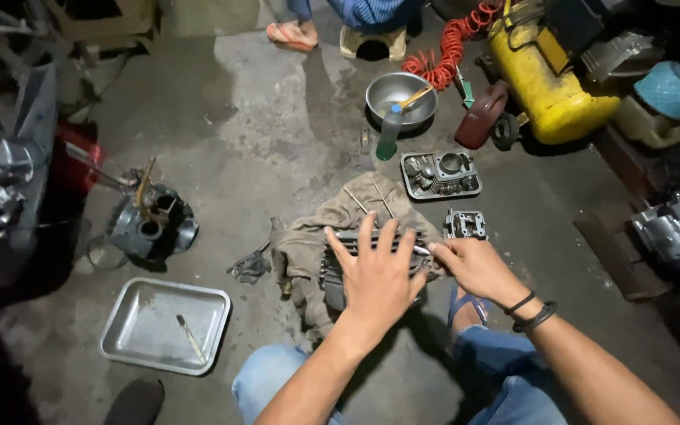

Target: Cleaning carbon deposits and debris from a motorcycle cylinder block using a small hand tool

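One finned engine cylinder (340, 264) lies on one rag (308, 244), mid-floor. The left hand (375, 275) lies flat on it, fingers spread; the right hand (474, 267) pinches its right edge — closed. Two trays — one near-left (120, 334), one far (434, 191) — with bare floor between them.

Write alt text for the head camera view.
A person's left hand lies flat on a finned engine cylinder resting on a rag on a concrete floor, the right hand at its end. A metal tray lies to the left.

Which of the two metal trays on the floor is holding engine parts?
The smaller tray by the steel bowl, beyond the hands; the larger tray at lower left holds only one thin tool.
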